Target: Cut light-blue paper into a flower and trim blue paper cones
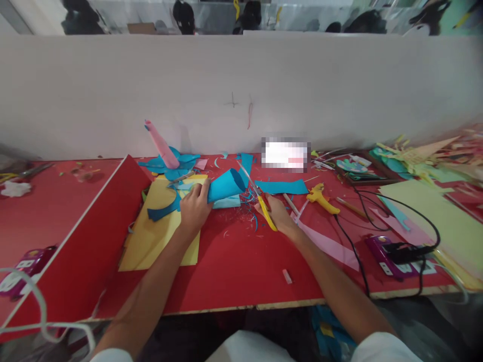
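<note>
My left hand (195, 208) is closed around the narrow end of a blue paper cone (228, 185), whose wide mouth points to the right. In my right hand (277, 213) are scissors (267, 211) with yellow handles; their blades point up and left, near the cone's open rim. Whether the blades touch the paper I cannot tell. Blue paper strips (281, 187) and fine blue shreds (249, 201) lie between and behind my hands. A curved blue paper piece (164, 210) rests on yellow sheets (151, 241) beside my left hand.
A pink paper cone (163, 146) stands on blue petal shapes at the back left. To the right are a yellow glue gun (322, 198), black cords, a purple power strip (400, 259) and pink paper (330, 244). A red divider (94, 241) rises at left.
</note>
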A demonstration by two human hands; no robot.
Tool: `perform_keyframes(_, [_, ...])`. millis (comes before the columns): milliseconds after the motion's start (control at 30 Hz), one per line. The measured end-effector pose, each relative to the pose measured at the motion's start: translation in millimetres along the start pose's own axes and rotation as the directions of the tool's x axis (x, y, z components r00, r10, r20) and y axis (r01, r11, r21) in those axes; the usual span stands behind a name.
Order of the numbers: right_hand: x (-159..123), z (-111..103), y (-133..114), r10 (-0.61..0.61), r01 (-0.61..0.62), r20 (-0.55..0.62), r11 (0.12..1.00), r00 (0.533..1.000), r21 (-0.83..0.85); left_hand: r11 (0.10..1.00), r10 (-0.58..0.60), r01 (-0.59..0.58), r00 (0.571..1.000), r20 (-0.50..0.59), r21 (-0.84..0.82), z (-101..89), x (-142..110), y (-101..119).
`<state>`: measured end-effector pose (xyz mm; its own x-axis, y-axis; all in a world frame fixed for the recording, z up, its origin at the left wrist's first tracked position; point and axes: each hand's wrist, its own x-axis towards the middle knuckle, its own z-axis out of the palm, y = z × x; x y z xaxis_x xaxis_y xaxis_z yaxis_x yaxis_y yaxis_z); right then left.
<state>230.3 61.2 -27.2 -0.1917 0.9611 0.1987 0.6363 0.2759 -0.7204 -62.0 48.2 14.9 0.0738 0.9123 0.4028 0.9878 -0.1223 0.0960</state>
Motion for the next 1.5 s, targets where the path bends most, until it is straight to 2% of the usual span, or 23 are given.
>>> perform_keyframes(100, [-2, -2, -6, 0.078, -0.073, 0.036, 0.989, 0.996, -0.130, 1.000, -0.018, 0.018, 1.000, -0.013, 0.007, -0.9, -1, 1])
perform_keyframes(233, [-3, -5, -11, 0.088, -0.073, 0.061, 0.975, 0.994, -0.209, 0.999, -0.030, 0.031, 0.998, -0.053, 0.016, -0.6, -1, 1])
perform_keyframes(533, [-1, -8, -11, 0.063, -0.051, 0.060, 0.983, 0.996, -0.176, 0.999, -0.054, 0.054, 0.997, -0.057, -0.006, 0.3, -3, 3])
perform_keyframes(633, [0, -8, -8, 0.059, -0.054, 0.039, 0.993, 0.998, -0.109, 0.997, -0.078, 0.077, 0.996, -0.051, -0.024, 0.6, -2, 4])
perform_keyframes(733, [-2, -8, -7, 0.037, -0.034, 0.068, 0.999, 0.997, -0.042, 0.996, -0.083, 0.081, 0.994, -0.065, -0.031, 0.9, -1, 3])
perform_keyframes(833, [-6, -7, -9, 0.040, -0.029, 0.104, 0.993, 0.994, -0.111, 0.997, -0.074, 0.072, 0.992, -0.104, -0.024, 1.1, 0, 1])
perform_keyframes(1067, [-5, -9, -16, 0.108, -0.080, 0.095, 0.961, 0.990, -0.263, 0.998, -0.054, 0.050, 0.990, -0.132, -0.028, -0.2, -2, 2])
perform_keyframes(1267, [-6, -4, -13, 0.034, -0.014, 0.095, 0.979, 0.995, -0.202, 0.997, -0.070, 0.064, 0.988, -0.135, -0.043, -2.4, -2, 4])
perform_keyframes(1500, [-5, -9, -21, 0.115, -0.095, 0.059, 0.958, 0.992, -0.271, 0.996, -0.065, 0.055, 0.984, -0.168, -0.064, 4.5, -2, 2])
